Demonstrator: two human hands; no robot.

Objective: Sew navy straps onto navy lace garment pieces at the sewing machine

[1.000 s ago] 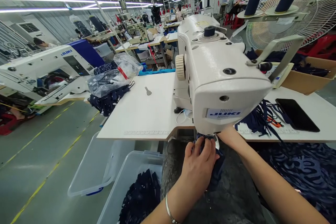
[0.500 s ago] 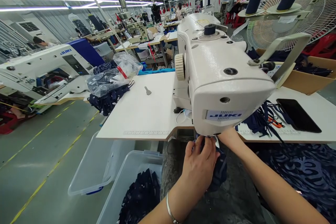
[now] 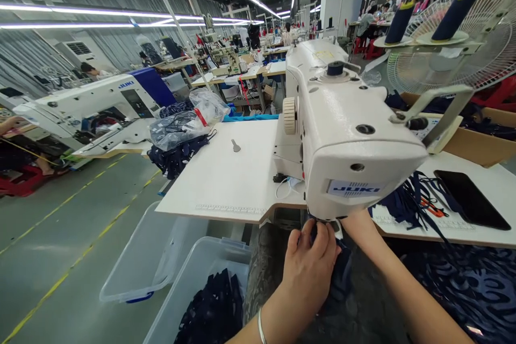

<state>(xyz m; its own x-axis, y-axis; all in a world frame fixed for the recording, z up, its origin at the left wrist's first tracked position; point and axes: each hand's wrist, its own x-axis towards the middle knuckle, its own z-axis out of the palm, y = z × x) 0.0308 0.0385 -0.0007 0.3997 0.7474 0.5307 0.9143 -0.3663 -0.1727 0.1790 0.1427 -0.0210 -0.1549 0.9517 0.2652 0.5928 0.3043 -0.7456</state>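
Note:
A white sewing machine (image 3: 355, 118) stands in front of me, its head hiding the needle area. Just below that head, my left hand (image 3: 310, 260) has its fingers bent and pressed onto dark navy fabric (image 3: 341, 274), which hangs down from the machine toward my lap. My right hand (image 3: 357, 223) reaches in under the machine head from the right. Its fingers are hidden behind the machine, so what it touches does not show.
On the white table (image 3: 234, 172) lie a small metal piece (image 3: 235, 145), navy straps (image 3: 407, 204), orange-handled snips (image 3: 433, 207) and a black phone (image 3: 471, 199). Plastic bins (image 3: 193, 274) stand below left, one holding navy strips. Thread cones (image 3: 455, 16) and a fan rise at right.
The whole view has shifted, with the machine and table now a little lower and further right. My left hand stays on the fabric and my right stays under the machine head.

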